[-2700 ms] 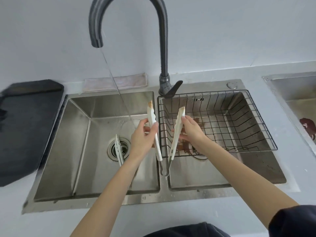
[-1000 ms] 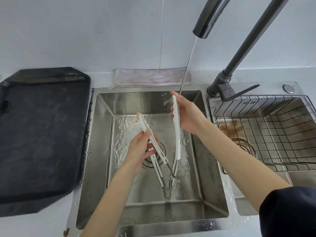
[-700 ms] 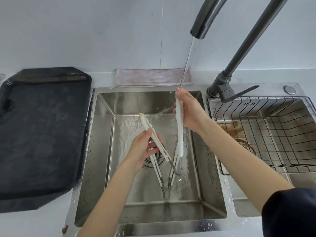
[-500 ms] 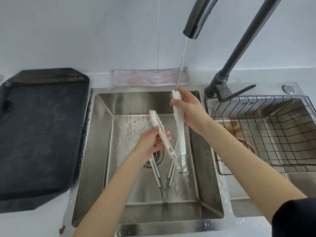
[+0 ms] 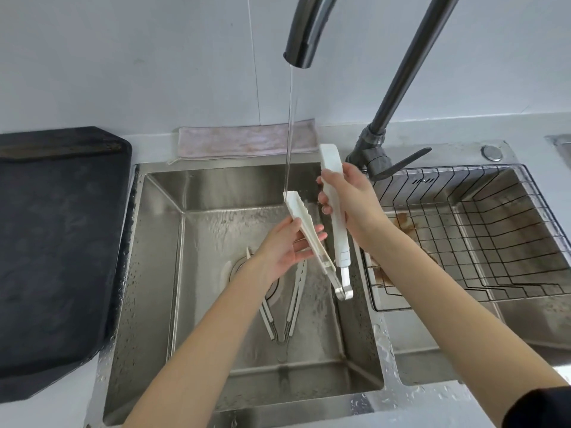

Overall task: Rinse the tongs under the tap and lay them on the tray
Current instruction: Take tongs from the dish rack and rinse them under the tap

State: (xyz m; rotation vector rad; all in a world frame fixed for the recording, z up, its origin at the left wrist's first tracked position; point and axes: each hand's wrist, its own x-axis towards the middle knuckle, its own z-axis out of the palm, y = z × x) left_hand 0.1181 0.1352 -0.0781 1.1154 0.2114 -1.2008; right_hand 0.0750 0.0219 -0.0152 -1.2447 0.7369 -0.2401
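I hold white tongs (image 5: 340,239) over the left sink basin (image 5: 160,273), hinge end down, arms spread upward. My left hand (image 5: 285,248) grips the left arm and my right hand (image 5: 349,202) grips the right arm. Water from the dark tap (image 5: 301,41) falls onto the tip of the left arm. A second pair of white tongs (image 5: 293,304) lies on the basin floor near the drain. The black tray (image 5: 55,242) sits on the counter left of the sink.
A wire rack (image 5: 494,242) sits in the right basin. A pinkish cloth (image 5: 241,140) lies folded behind the sink against the wall. The tap's lever (image 5: 404,160) points right. Water drops cover the sink rim.
The left arm of the tongs has moved right, under the water stream; earlier the stream hit the right arm. My right hand has shifted slightly right and its arm tip now rises clear of the water.
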